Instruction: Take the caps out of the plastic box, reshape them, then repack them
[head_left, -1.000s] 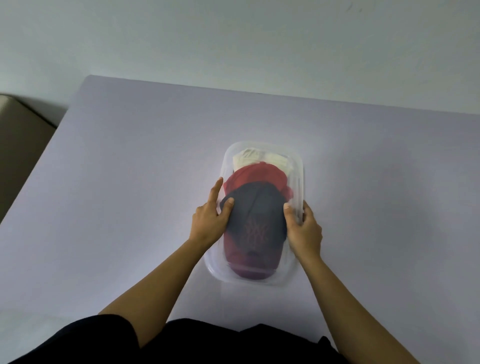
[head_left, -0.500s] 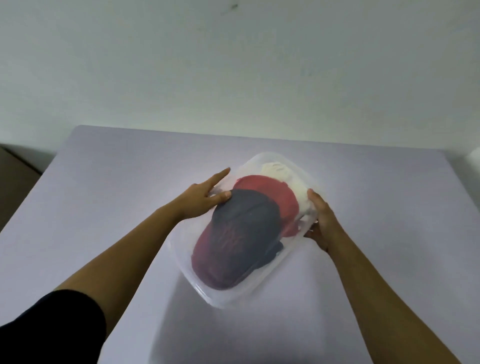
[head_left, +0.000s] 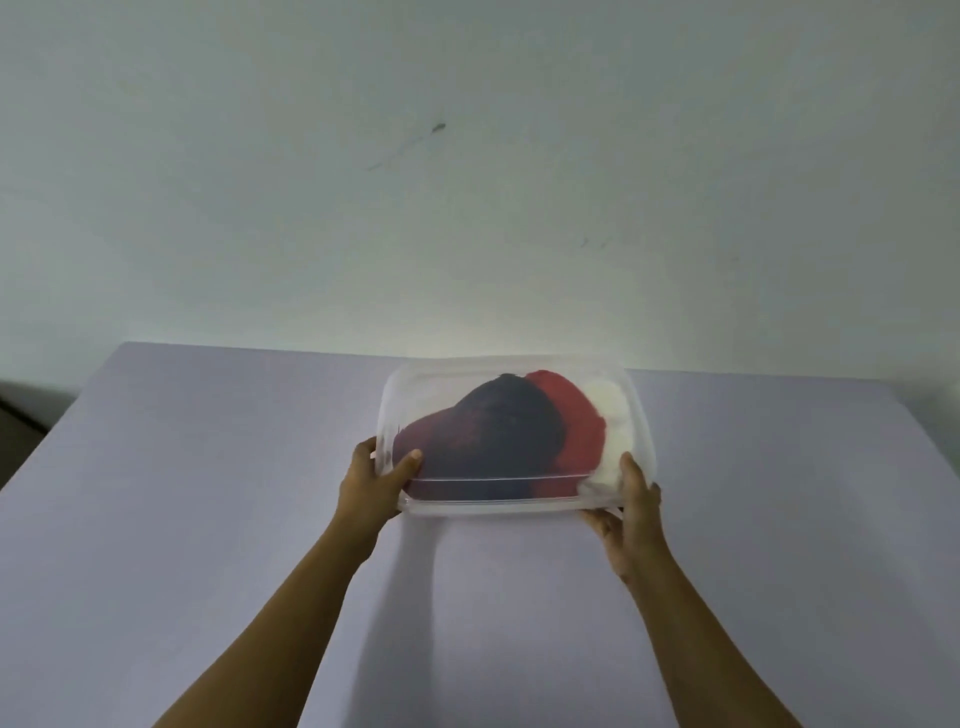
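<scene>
A clear plastic box (head_left: 488, 503) is held above the lilac table (head_left: 208, 493), long side across, tilted toward me. Three caps are packed inside: a dark navy cap (head_left: 498, 436) with a maroon brim in front, a red cap (head_left: 576, 421) behind it, and a white cap (head_left: 615, 421) at the right end. My left hand (head_left: 374, 483) grips the box's left near corner, thumb on the inside wall. My right hand (head_left: 631, 512) grips the right near corner, thumb over the rim and fingers underneath.
The table's far edge (head_left: 260, 349) meets a pale wall (head_left: 467, 182). A dark gap of floor (head_left: 26, 410) shows past the table's left edge.
Both hands have lifted the box off the table and turned it from lengthwise to crosswise, moving it farther from me. My head has tilted up toward the wall.
</scene>
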